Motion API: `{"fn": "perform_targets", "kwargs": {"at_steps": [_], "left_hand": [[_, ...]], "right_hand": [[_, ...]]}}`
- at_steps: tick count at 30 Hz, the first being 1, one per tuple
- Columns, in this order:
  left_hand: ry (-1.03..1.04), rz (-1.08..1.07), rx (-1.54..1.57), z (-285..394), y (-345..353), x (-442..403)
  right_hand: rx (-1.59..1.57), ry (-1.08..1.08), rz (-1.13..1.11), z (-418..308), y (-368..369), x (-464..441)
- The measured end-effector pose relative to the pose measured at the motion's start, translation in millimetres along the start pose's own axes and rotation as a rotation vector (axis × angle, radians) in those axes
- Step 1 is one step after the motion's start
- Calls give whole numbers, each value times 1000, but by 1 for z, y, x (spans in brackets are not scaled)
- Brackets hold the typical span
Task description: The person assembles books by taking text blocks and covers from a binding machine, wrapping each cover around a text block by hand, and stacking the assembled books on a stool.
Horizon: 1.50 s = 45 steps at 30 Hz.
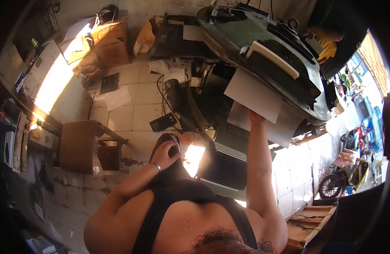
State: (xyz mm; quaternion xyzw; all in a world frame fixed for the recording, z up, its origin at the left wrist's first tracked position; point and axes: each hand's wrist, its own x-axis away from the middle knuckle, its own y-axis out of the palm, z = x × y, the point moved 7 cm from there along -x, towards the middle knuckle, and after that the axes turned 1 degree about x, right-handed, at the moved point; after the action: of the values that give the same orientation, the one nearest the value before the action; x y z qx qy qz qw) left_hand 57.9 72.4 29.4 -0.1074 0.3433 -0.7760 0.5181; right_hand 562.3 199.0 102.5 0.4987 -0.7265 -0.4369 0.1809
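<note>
My left hand point(165, 155), with a metal band at its wrist, rests over a dark rounded surface near my leg; its fingers lie loosely spread and hold nothing visible. My right hand point(256, 117) reaches forward to the sheets beside the large dark machine point(233, 31). Its fingers pass under the upper white sheet point(252, 93) and are hidden, so their grip cannot be made out. Below that hand and sheet lies a greyer sheet point(281, 129), partly covered. A pale curved bar point(273, 59) is on the machine, above the upper sheet.
A brown stool point(78, 144) stands at the left, with cardboard boxes point(111, 42) behind it. A black box with a cable point(162, 122) lies on the tiles. Another person in yellow point(328, 48) is beyond the machine. A wooden frame point(311, 224) and a bicycle wheel point(330, 186) are at the right.
</note>
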Motion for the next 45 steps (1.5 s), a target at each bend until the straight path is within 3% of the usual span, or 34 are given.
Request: {"fn": "perform_targets", "kwargs": {"at_steps": [14, 17, 19, 20, 23, 27, 28, 31, 38, 42, 45], "left_hand": [[-103, -78, -141, -20, 15, 10], [-69, -44, -128, -20, 15, 10], [-46, -23, -115, -17, 13, 9], [-34, -14, -105, -14, 10, 8], [4, 25, -97, -11, 9, 6], [-16, 15, -18, -9, 6, 2], [-14, 21, 40, -7, 5, 0], [-7, -8, 147, 29, -2, -18], [396, -32, 285, 189, -18, -58], [661, 58, 313, 237, -23, -60], [731, 71, 382, 252, -31, -60]], "right_hand": [[104, -241, -232, -84, 94, 3], [132, -275, -130, -92, 72, 3], [145, -316, 86, -92, 29, 2], [36, -274, 358, -86, -34, -11], [-117, -141, 488, -71, -40, 35], [-347, -179, 409, -43, -57, 85], [-306, -233, 366, -41, -33, 107], [-451, -141, 442, -13, -40, 159], [-617, 79, 260, 22, 91, 249], [-664, 189, 95, 23, 132, 265], [-605, 203, -120, 21, 155, 269]]}}
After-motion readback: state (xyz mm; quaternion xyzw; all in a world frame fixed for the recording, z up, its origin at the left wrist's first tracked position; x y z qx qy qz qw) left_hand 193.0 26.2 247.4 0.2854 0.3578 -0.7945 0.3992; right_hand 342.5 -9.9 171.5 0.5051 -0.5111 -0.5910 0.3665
